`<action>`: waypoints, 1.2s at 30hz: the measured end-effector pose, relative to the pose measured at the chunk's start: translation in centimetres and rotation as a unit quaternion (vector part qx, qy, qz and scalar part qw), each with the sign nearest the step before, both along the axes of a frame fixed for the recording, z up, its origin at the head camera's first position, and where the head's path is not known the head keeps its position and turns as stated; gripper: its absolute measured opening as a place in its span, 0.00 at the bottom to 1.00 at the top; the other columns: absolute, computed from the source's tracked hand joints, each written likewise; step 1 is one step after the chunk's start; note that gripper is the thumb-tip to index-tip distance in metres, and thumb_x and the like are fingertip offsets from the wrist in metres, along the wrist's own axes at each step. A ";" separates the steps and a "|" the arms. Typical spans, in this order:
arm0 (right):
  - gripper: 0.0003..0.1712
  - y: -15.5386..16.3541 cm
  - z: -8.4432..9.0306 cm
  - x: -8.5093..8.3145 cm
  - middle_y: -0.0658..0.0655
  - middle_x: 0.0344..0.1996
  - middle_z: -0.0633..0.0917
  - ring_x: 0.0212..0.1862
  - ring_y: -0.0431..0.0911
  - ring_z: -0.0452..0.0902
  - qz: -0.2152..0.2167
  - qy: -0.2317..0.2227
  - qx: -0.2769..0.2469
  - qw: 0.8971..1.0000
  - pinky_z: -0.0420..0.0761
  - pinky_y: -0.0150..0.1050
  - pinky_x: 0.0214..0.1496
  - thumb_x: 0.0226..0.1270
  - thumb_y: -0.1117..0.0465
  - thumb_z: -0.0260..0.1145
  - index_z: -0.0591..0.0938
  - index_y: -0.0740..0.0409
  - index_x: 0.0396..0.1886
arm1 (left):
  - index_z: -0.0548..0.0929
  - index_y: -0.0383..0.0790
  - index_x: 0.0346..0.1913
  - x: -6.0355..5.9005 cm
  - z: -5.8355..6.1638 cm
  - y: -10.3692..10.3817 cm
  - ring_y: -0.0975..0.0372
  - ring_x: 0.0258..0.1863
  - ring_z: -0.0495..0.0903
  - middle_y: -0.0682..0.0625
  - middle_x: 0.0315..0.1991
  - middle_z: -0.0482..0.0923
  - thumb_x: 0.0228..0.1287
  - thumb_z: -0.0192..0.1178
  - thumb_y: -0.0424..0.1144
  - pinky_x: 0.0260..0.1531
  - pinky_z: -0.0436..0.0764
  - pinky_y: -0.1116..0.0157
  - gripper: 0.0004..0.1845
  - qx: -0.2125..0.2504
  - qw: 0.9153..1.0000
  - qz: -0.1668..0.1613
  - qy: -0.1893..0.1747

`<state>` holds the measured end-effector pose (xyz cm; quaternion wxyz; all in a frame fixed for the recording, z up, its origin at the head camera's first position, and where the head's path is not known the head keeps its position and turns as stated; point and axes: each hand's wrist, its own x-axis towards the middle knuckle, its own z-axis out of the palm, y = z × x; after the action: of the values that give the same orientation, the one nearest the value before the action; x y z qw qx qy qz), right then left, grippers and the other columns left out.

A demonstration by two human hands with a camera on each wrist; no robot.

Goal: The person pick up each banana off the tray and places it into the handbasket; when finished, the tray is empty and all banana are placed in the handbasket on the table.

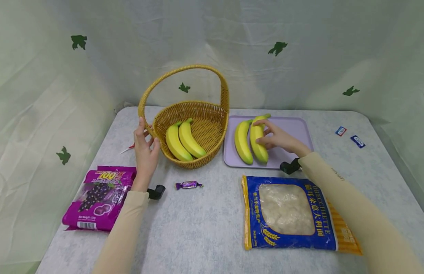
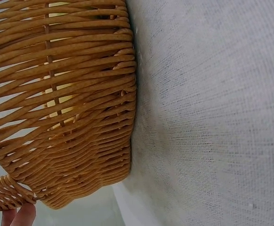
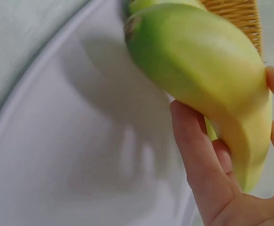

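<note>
A wicker basket (image 1: 212,114) with a tall handle stands at the table's middle back and holds two bananas (image 1: 182,140). My left hand (image 1: 144,146) grips its left rim, fingers curled over the edge; the woven wall (image 2: 61,103) fills the left wrist view. To the basket's right, a lilac tray (image 1: 295,127) carries two more bananas. My right hand (image 1: 271,137) grips the right-hand banana (image 1: 258,139), thumb on one side and fingers on the other; in the right wrist view that banana (image 3: 198,70) sits just over the tray (image 3: 66,155).
A purple grape-candy bag (image 1: 98,198) lies at the front left. A single purple wrapped sweet (image 1: 188,185) lies in front of the basket. A blue orecchiette pasta bag (image 1: 290,213) lies at the front right. Two small blue packets (image 1: 349,136) sit at the far right.
</note>
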<state>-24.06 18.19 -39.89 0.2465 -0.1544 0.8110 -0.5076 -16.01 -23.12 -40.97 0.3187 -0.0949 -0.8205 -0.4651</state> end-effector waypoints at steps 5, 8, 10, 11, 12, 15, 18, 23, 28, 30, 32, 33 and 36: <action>0.37 -0.6 0.7 0.4 0.70 0.56 0.62 0.51 0.58 0.69 0.016 -0.005 -0.026 1.000 0.83 0.45 0.44 0.65 0.63 0.64 0.60 0.51 0.71 | 0.49 0.71 0.73 0.0 -0.1 0.0 0.43 0.58 0.67 0.33 0.58 0.61 0.66 0.48 0.23 0.51 0.72 0.40 0.44 0.004 1.000 0.000 0.001; 0.38 -1.4 1.3 0.6 0.70 0.59 0.61 0.55 0.60 0.68 0.033 -0.009 -0.042 0.999 0.82 0.47 0.46 0.64 0.64 0.65 0.60 0.52 0.72 | 0.49 0.73 0.73 -0.1 -0.1 0.0 0.43 0.58 0.67 0.34 0.58 0.61 0.66 0.48 0.23 0.51 0.72 0.40 0.45 0.005 1.000 0.000 -0.001; 0.38 -2.0 1.8 0.9 0.70 0.61 0.61 0.56 0.61 0.69 0.044 -0.008 -0.049 0.998 0.82 0.48 0.47 0.65 0.63 0.65 0.60 0.51 0.72 | 0.49 0.73 0.73 -0.1 -0.1 0.0 0.43 0.58 0.67 0.34 0.58 0.61 0.66 0.48 0.23 0.52 0.72 0.40 0.45 0.005 1.000 0.002 -0.002; 0.38 -2.3 2.0 1.0 0.70 0.61 0.62 0.55 0.61 0.69 0.049 -0.007 -0.052 0.997 0.82 0.48 0.47 0.65 0.63 0.65 0.60 0.51 0.72 | 0.49 0.74 0.73 -0.1 -0.1 0.0 0.43 0.58 0.67 0.34 0.58 0.61 0.66 0.48 0.23 0.52 0.72 0.40 0.44 0.006 1.000 0.003 -0.004; 0.38 -2.6 2.2 1.1 0.69 0.61 0.62 0.56 0.61 0.69 0.055 -0.006 -0.055 0.997 0.81 0.49 0.47 0.65 0.63 0.65 0.60 0.51 0.72 | 0.49 0.74 0.72 -0.1 -0.1 0.1 0.44 0.58 0.67 0.34 0.58 0.61 0.67 0.48 0.23 0.52 0.72 0.40 0.44 0.007 1.000 0.003 -0.005; 0.38 -3.6 2.8 1.4 0.68 0.63 0.61 0.60 0.60 0.65 0.070 -0.003 -0.061 0.996 0.81 0.49 0.49 0.65 0.62 0.65 0.60 0.50 0.73 | 0.49 0.75 0.72 -0.1 -0.1 0.1 0.45 0.58 0.67 0.34 0.58 0.61 0.67 0.48 0.24 0.52 0.72 0.41 0.44 0.008 1.000 0.004 -0.007; 0.38 -4.7 3.3 1.8 0.66 0.65 0.61 0.62 0.59 0.64 0.085 0.001 -0.063 0.994 0.80 0.50 0.50 0.66 0.61 0.64 0.61 0.49 0.73 | 0.49 0.74 0.72 -0.1 -0.2 0.1 0.45 0.58 0.67 0.34 0.58 0.61 0.67 0.48 0.24 0.52 0.72 0.40 0.44 0.007 1.000 0.003 -0.004; 0.37 -6.8 4.0 2.0 0.63 0.65 0.61 0.58 0.58 0.71 0.108 0.012 -0.066 0.992 0.79 0.50 0.52 0.66 0.58 0.64 0.61 0.44 0.73 | 0.49 0.73 0.73 -0.1 -0.3 0.0 0.44 0.57 0.67 0.34 0.57 0.61 0.66 0.47 0.23 0.50 0.73 0.40 0.44 0.007 1.000 0.002 0.002; 0.36 -9.0 4.5 1.7 0.59 0.63 0.64 0.59 0.54 0.67 0.124 0.037 -0.069 0.989 0.79 0.48 0.49 0.66 0.55 0.65 0.63 0.41 0.72 | 0.48 0.71 0.73 -0.1 -0.4 -0.1 0.44 0.58 0.67 0.34 0.56 0.61 0.66 0.47 0.24 0.50 0.74 0.40 0.44 0.004 1.000 0.004 0.002; 0.36 -10.0 5.0 1.7 0.59 0.61 0.66 0.59 0.54 0.66 0.128 0.045 -0.068 0.988 0.79 0.48 0.48 0.66 0.56 0.65 0.63 0.42 0.72 | 0.48 0.70 0.73 -0.1 -0.4 -0.1 0.44 0.58 0.67 0.34 0.56 0.61 0.66 0.47 0.23 0.50 0.74 0.40 0.44 0.001 1.000 0.004 0.004; 0.35 -11.0 5.1 1.4 0.58 0.62 0.67 0.60 0.53 0.65 0.132 0.052 -0.070 0.987 0.80 0.48 0.47 0.66 0.55 0.65 0.64 0.42 0.71 | 0.48 0.70 0.73 -0.1 -0.4 -0.1 0.45 0.58 0.67 0.34 0.57 0.61 0.66 0.47 0.23 0.50 0.74 0.40 0.44 0.003 1.000 0.004 0.002; 0.35 -11.5 5.1 1.2 0.57 0.61 0.67 0.59 0.52 0.65 0.133 0.055 -0.070 0.987 0.80 0.47 0.47 0.66 0.55 0.64 0.64 0.42 0.71 | 0.48 0.71 0.73 -0.1 -0.4 -0.1 0.45 0.58 0.67 0.35 0.57 0.61 0.66 0.47 0.23 0.51 0.74 0.41 0.44 0.004 1.000 0.005 0.000; 0.34 -12.8 4.8 0.5 0.56 0.61 0.68 0.58 0.49 0.67 0.131 0.059 -0.073 0.987 0.79 0.48 0.46 0.66 0.54 0.65 0.65 0.41 0.70 | 0.48 0.75 0.72 0.1 0.0 0.2 0.44 0.58 0.66 0.34 0.56 0.60 0.66 0.48 0.22 0.51 0.73 0.40 0.46 0.008 1.000 0.005 -0.002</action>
<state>-23.54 5.43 -35.07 0.2505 -0.3067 0.7579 -0.5185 -15.92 -22.88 -40.98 0.3201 -0.0874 -0.8178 -0.4701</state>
